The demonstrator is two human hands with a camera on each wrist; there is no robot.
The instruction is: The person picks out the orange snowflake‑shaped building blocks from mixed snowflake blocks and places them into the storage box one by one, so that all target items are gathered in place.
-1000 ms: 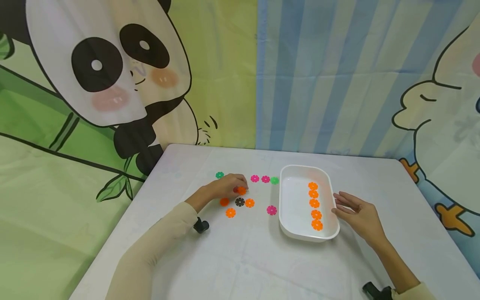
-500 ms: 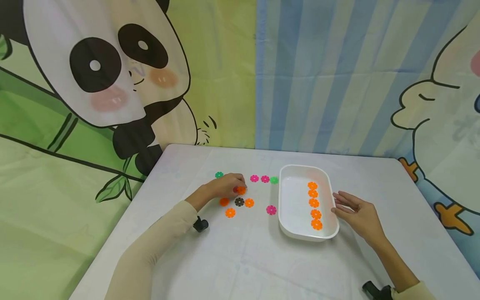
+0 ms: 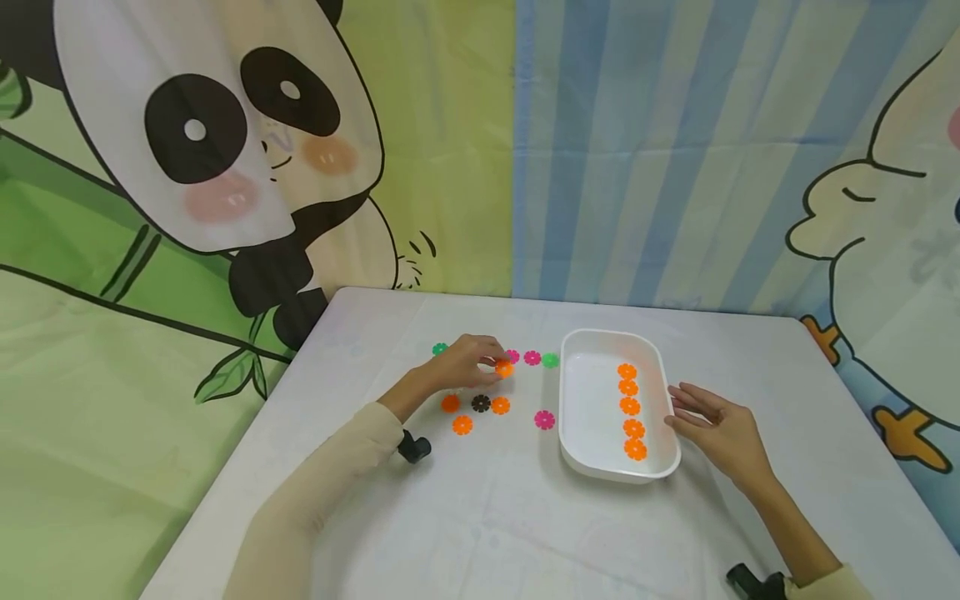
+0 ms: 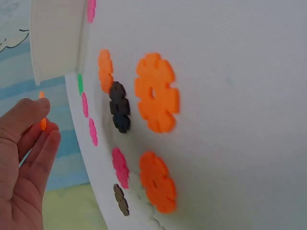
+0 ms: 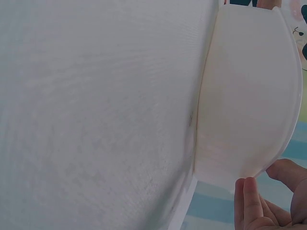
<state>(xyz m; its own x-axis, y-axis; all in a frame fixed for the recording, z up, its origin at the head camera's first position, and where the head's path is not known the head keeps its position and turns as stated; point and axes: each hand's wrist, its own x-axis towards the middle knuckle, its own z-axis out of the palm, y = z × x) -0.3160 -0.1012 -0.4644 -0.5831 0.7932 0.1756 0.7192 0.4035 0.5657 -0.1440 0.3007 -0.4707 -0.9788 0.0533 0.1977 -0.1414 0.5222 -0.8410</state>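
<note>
Between thumb and fingers, my left hand (image 3: 472, 360) pinches an orange snowflake building disc (image 3: 504, 368), held on edge in the left wrist view. Loose orange discs (image 4: 156, 93) lie around a black disc (image 4: 119, 107) below that hand. A pink disc (image 4: 120, 167) and a brownish disc (image 4: 121, 200) show farther down in that view. My right hand (image 3: 720, 429) holds the right side of a white tray (image 3: 592, 400), thumb at the rim and fingertips against the outer wall. Inside it, several orange discs (image 3: 630, 406) form a column along the right.
Pink discs (image 3: 532, 357) and a light green disc (image 3: 551, 360) lie in a row left of the tray. Another pink disc (image 3: 544, 420) sits nearer its left wall. A green disc (image 3: 440, 348) lies behind the left hand. A printed curtain (image 3: 600, 167) hangs behind the table.
My left hand has lifted slightly and moved right with the orange disc, now overlapping the pink disc at the back. The right hand and tray stay in place.
</note>
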